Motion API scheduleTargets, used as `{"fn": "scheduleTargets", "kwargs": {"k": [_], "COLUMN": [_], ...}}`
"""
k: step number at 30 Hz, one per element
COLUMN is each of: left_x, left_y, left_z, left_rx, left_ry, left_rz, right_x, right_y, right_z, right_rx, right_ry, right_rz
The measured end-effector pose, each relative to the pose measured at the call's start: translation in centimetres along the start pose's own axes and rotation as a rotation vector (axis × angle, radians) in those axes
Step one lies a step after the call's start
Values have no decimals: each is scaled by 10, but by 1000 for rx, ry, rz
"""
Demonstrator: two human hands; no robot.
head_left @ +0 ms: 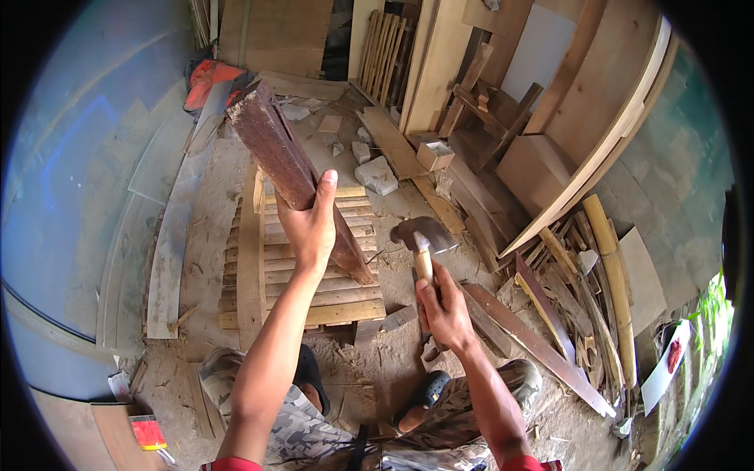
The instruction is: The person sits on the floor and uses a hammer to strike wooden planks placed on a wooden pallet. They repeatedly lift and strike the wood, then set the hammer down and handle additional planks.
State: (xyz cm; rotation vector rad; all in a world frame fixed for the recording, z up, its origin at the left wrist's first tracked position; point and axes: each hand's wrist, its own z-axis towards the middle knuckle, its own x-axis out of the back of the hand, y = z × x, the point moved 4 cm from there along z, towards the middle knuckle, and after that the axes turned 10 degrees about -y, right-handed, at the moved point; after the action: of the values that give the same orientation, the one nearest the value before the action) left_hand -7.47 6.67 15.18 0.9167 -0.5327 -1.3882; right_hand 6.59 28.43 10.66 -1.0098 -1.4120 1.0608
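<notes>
my left hand is clamped around a dark wooden beam, tilted up above the slatted pallet. my right hand, just beside it, grips a hammer.

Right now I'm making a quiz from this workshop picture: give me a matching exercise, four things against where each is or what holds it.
Things:
1. dark wooden beam
2. hatchet
3. slatted pallet
4. orange cloth

Places:
A. flat on the ground under the raised beam
B. gripped by the right hand at its wooden handle
C. far left, by the blue wall
D. held tilted in the left hand

Pairs: 1-D, 2-B, 3-A, 4-C
</notes>
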Motion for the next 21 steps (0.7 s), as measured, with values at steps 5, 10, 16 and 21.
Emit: {"fn": "scheduleTargets", "kwargs": {"k": [5, 10, 16, 21], "left_x": [-12, -26, -42, -45], "left_y": [8, 21, 17, 5], "left_z": [-6, -15, -24, -19], "left_rx": [-72, 0, -87, -47], "left_ry": [-7, -97, -76, -76], "left_rz": [80, 28, 72, 50], "right_x": [7, -2, 3, -9], "right_y": [-29, -19, -83, 2], "right_z": [10, 10, 1, 7], "right_rx": [230, 98, 156, -8], "right_ry": [191, 80, 162, 74], "right_rz": [-247, -527, -429, -575]}}
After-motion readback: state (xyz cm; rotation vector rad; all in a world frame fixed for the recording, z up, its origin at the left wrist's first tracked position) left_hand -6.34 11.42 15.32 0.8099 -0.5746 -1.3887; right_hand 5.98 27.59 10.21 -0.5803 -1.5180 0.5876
